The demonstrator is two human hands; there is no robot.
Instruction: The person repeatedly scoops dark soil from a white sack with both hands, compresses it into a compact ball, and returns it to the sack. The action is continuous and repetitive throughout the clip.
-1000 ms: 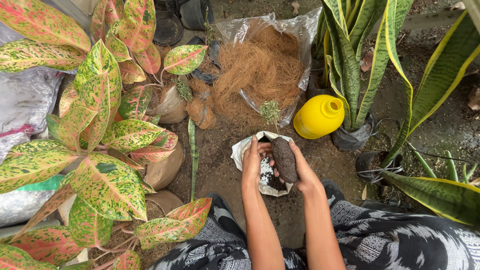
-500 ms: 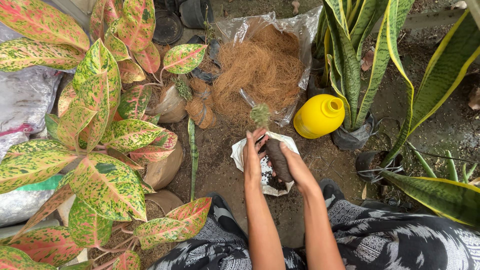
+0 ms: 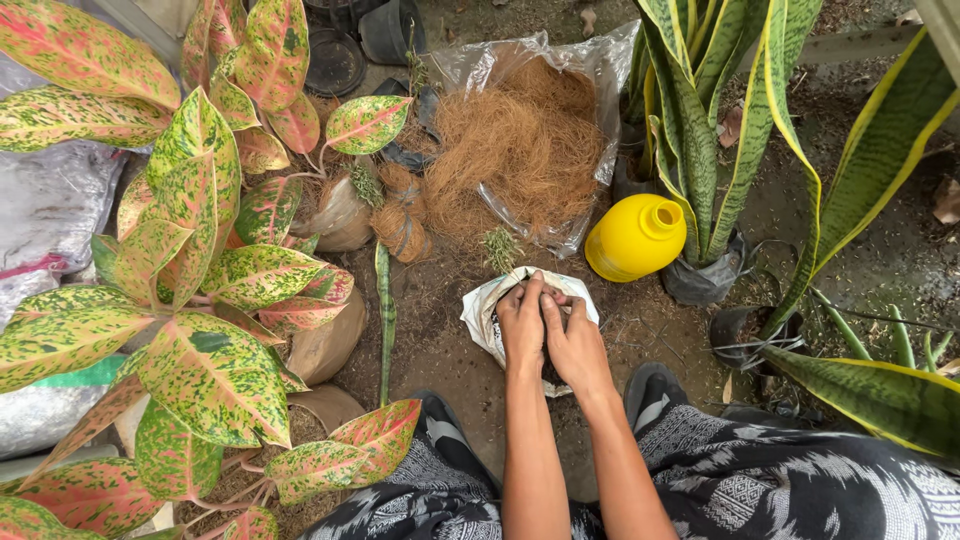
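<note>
My left hand (image 3: 522, 325) and my right hand (image 3: 575, 340) are pressed side by side inside a small white bag (image 3: 480, 315) on the dirt ground. Their fingers curl around a dark lump of soil (image 3: 549, 372), which is mostly hidden. A small green sprig (image 3: 500, 248) shows just beyond my fingertips, at the bag's far edge. Whether it joins the lump I cannot tell.
A clear plastic bag of brown coconut fibre (image 3: 525, 150) lies behind the white bag. A yellow bottle (image 3: 635, 238) sits to the right, beside potted snake plants (image 3: 700, 150). Pink-and-green leafy plants (image 3: 190, 260) crowd the left. My feet in dark sandals (image 3: 655, 385) flank my arms.
My hands held the dark lump with the sprig up above the white bag. They have since lowered and closed together down inside the bag.
</note>
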